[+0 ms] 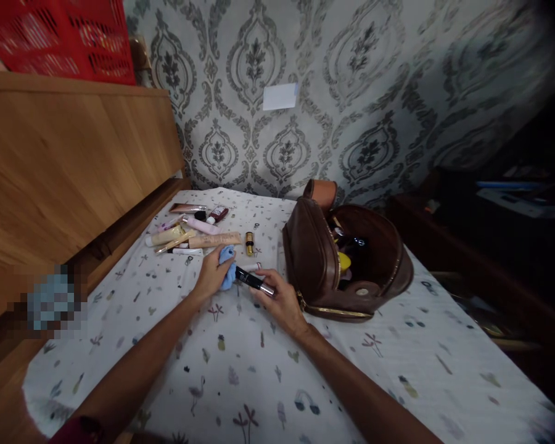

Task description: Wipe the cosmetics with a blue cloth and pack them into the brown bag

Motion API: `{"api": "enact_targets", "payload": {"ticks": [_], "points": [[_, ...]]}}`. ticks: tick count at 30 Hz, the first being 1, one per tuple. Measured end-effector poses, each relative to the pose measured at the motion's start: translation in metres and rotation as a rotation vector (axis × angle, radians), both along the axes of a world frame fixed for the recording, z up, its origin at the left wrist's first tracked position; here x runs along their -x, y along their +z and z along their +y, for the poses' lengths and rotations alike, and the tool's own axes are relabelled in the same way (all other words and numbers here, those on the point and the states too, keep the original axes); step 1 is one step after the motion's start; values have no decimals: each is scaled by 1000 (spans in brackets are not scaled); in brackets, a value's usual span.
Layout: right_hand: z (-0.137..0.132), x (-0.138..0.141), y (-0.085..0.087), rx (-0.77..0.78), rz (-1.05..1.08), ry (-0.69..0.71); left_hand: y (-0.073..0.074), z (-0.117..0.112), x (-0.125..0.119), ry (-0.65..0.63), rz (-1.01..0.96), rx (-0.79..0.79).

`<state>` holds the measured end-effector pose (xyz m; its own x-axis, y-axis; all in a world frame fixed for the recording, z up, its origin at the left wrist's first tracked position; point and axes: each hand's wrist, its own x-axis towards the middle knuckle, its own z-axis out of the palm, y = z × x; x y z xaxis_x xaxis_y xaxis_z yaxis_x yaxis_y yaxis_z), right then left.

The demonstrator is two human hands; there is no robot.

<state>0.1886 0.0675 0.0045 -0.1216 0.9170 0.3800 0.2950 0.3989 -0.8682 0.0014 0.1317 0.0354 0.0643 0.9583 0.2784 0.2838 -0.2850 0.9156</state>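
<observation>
My left hand [209, 275] is closed around a crumpled blue cloth [227, 266], which touches one end of a black cosmetic tube [248, 279]. The tube's silver end lies in the fingers of my right hand [282, 302], which are closed on it. Just behind the tube, a slim white item [252, 267] is partly covered. A small black and gold bottle [250, 244] stands beyond my hands. To their right sits an open brown leather toiletry bag [311, 265], with a yellow item [345, 261] and other small things inside.
Several cosmetic tubes [215, 239] and a dark red bottle [219, 214] lie in a group at the back left of the patterned cloth [259, 370]. A wooden cabinet [83, 142] bearing a red basket [60, 43] borders the left; a patterned wall [287, 145] rises behind.
</observation>
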Motion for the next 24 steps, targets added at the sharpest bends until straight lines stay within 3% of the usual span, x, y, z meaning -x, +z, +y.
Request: {"api": "enact_targets", "payload": {"ticks": [7, 13, 20, 24], "points": [[4, 3, 2, 220, 408, -19, -14, 11, 1, 16, -273, 133], [5, 1, 6, 270, 615, -57, -7, 8, -2, -32, -441, 287], [1, 0, 4, 195, 485, -64, 0, 3, 0, -159, -489, 501], [1, 1, 5, 159, 461, -98, 2, 3, 0, -146, -504, 504]]}}
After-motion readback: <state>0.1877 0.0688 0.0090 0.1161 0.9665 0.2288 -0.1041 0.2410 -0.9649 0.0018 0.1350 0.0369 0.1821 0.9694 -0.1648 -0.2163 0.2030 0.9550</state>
